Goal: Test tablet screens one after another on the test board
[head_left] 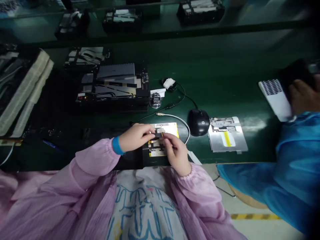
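Note:
My left hand [136,137], with a blue band [117,146] at the wrist, pinches one end of a small dark strip [158,135]. At its other end, the fingertips of my right hand [178,154] are closed on the strip too. Its exact kind is too small to make out. Directly beneath lies an opened flat device [170,129] with silvery panels, yellow tape edges and dark parts, partly covered by my hands. A white cable [178,118] curves around its right side. Left of it, a black flat panel [130,160] lies at the table's front edge.
A black mouse [198,122] and a silver device panel [228,135] lie to the right. Stacked device parts [113,86] stand behind my left hand, with more trays [201,10] on the shelf. A co-worker's hand [303,96] and blue sleeve are at far right.

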A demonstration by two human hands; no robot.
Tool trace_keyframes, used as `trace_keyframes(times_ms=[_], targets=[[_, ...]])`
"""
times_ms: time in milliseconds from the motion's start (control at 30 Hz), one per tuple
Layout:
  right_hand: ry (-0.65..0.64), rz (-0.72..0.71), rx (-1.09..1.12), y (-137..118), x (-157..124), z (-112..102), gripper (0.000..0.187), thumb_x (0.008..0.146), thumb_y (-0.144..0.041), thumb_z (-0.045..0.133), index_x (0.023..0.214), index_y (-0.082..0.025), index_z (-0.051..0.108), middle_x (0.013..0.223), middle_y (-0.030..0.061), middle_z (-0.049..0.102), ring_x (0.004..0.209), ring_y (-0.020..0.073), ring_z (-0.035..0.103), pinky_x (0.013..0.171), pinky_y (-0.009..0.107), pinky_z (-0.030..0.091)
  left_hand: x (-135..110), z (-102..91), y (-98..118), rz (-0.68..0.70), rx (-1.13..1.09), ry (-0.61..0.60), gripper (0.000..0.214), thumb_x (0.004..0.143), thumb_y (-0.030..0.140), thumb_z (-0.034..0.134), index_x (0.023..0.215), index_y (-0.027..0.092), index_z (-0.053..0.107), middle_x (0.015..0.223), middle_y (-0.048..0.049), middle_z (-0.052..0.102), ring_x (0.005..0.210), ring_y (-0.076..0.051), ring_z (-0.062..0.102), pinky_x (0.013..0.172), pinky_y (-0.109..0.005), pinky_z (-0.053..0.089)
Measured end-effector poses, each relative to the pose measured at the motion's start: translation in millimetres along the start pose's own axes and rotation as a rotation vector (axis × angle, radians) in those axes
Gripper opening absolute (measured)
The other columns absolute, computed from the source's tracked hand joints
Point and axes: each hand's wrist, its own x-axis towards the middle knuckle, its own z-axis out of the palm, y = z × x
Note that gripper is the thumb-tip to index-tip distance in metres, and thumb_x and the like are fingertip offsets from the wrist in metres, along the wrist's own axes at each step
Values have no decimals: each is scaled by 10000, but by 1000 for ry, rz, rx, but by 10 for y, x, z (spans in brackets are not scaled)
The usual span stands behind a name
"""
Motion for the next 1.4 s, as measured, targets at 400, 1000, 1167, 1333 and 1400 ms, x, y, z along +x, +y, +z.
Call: trace_keyframes(times_ms=[400,1000,1167,1333,1400], targets=[[-352,-385,-473,151,3,-42,312,921,-230,502,1205,-139,594,1300,138,568,1313,274,427,1092,518,349,26,3,-104,-43,347,-53,207,810,151,488,649,170,616,1247,-67,592,1246,-288,436,1033,-525,278],[-374,-332,-554,128,-23,-13,407,923,-236,477,1317,-141,520,1306,150,544,1294,285,434,1127,506,295,96,107,-78,-32,515,-56,182,768,163,527,652,149,665,1403,-121,484,1374,-361,297,1079,-616,203],[-353,-325,-475,129,-16,-33,424,923,-238,476,1332,-129,490,1304,146,551,1301,267,432,1125,491,308,120,66,-137,-49,486,-117,203,816,193,539,660,157,664,1429,-95,456,1390,-356,263,1088,-636,163],[-349,-339,-474,146,-17,-40,407,934,-253,453,1314,-110,489,1306,145,552,1300,262,432,1123,494,312,154,60,-124,-102,460,-167,177,808,168,554,676,162,670,1457,-71,418,1410,-363,204,1091,-661,93],[-348,-334,-469,151,-18,-39,407,932,-252,455,1316,-120,489,1302,143,555,1299,262,435,1121,500,315,158,73,-113,-113,457,-167,178,803,159,555,669,163,673,1465,-61,408,1410,-365,198,1093,-667,59]])
